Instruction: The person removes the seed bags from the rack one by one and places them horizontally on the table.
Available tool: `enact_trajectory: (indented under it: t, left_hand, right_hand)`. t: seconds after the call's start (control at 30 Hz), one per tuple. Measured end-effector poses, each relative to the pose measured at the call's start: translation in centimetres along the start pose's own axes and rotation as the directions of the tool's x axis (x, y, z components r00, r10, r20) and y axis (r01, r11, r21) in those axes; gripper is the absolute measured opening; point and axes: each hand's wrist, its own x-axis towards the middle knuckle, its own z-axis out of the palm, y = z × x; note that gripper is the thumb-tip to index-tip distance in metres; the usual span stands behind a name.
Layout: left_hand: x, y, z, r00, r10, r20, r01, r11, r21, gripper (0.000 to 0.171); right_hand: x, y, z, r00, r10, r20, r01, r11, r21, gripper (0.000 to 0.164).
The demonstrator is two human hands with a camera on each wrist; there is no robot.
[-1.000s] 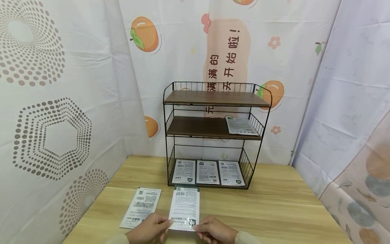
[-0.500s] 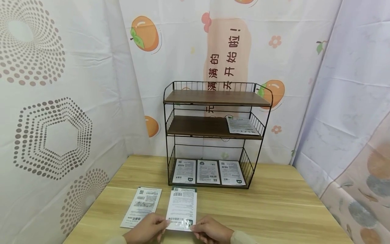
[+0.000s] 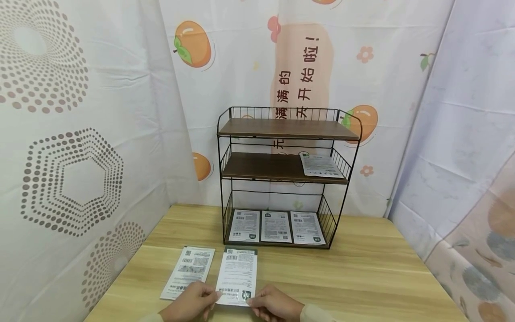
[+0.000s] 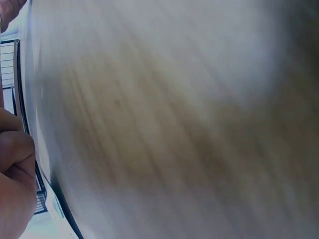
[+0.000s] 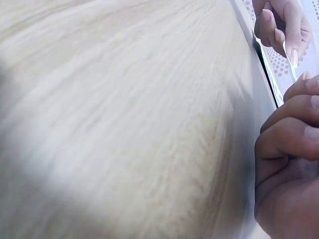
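A white printed seed packet [image 3: 237, 273] with a dark band along its far end is in front of me in the head view. My left hand [image 3: 192, 302] pinches its near left corner between thumb and fingers. At its near right corner, my right hand [image 3: 276, 303] pinches it in the same way. The packet's far end reaches toward the shelf's front edge. Just left of it lies a second white packet [image 3: 189, 270], its near right part hidden behind my left hand. In the right wrist view, my right hand [image 5: 291, 164] shows curled fingers.
A black wire shelf rack [image 3: 285, 180] with brown boards stands at the back of the wooden table [image 3: 346, 277]. Three packets lie side by side on its bottom board, the middle packet [image 3: 276, 226] among them. Another packet [image 3: 320, 165] lies on the middle board's right side.
Both hands have shifted slightly left with the seed packet. They keep their pinch on its near corners. The other packets stay in place.
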Motion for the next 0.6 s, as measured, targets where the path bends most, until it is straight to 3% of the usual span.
enact_trajectory:
  t: [0.17, 0.4, 0.6]
  left_hand:
    - [-0.3, 0.1, -0.4, 1.0, 0.022, -0.016, -0.021, 0.999, 0.04, 0.045]
    - [-0.5, 0.1, -0.6, 0.997, -0.074, -0.029, 0.074, 0.997, 0.029, 0.045]
    - [-0.6, 0.1, -0.7, 0.995, -0.087, -0.045, 0.087, 0.996, 0.013, 0.043]
  right_hand:
    - [0.3, -0.1, 0.3, 1.0, 0.001, -0.012, -0.001, 1.0, -0.007, 0.051]
    - [0.8, -0.4, 1.0, 1.0, 0.0, -0.03, -0.001, 0.999, -0.033, 0.042]
    - [1.3, -0.9, 1.2, 0.998, 0.038, -0.053, -0.042, 0.997, -0.061, 0.04]
